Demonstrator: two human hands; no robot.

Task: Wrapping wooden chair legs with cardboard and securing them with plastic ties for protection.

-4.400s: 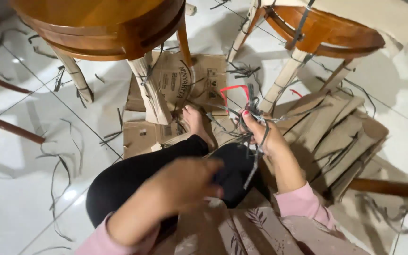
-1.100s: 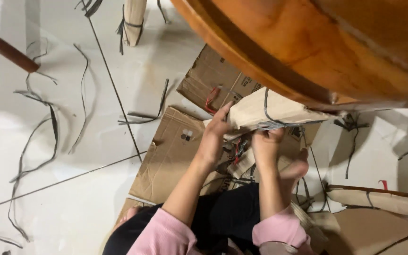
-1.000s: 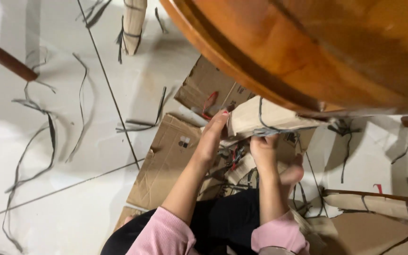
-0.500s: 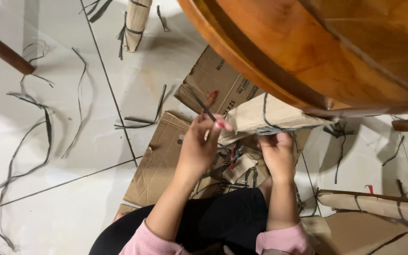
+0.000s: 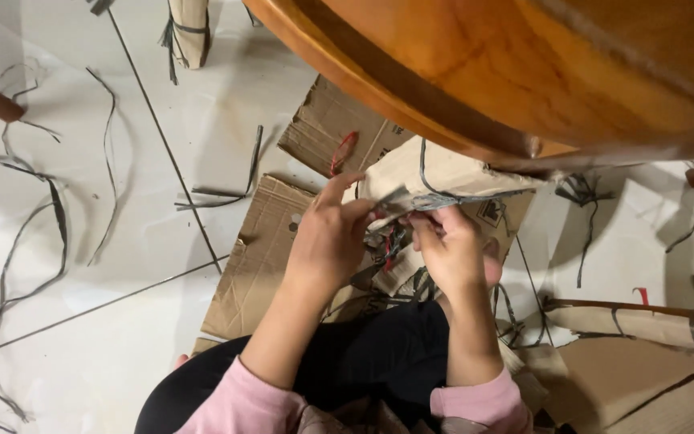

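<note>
My left hand [image 5: 332, 239] and my right hand [image 5: 450, 247] meet over my lap, both pinching a dark grey plastic strap [image 5: 411, 201]. The strap runs up and around a cardboard-wrapped chair leg [image 5: 443, 173] under the wooden seat [image 5: 524, 72]. Fingertips of both hands press the strap ends together near the wrapped leg's lower edge. A tangle of more straps [image 5: 391, 249] lies just beneath my hands. My legs in black trousers [image 5: 363, 362] stretch out below.
Flattened cardboard sheets [image 5: 259, 257] lie on the white tiled floor [image 5: 122, 305]. Loose grey straps [image 5: 34, 217] are scattered at left. Another wrapped leg [image 5: 189, 28] stands at top. More cardboard-wrapped pieces [image 5: 644, 354] lie at right. A red strap piece [image 5: 341, 151] lies on cardboard.
My hands have lifted off the wrapped leg and come together on the strap ends. Earlier they pressed the cardboard against the leg.
</note>
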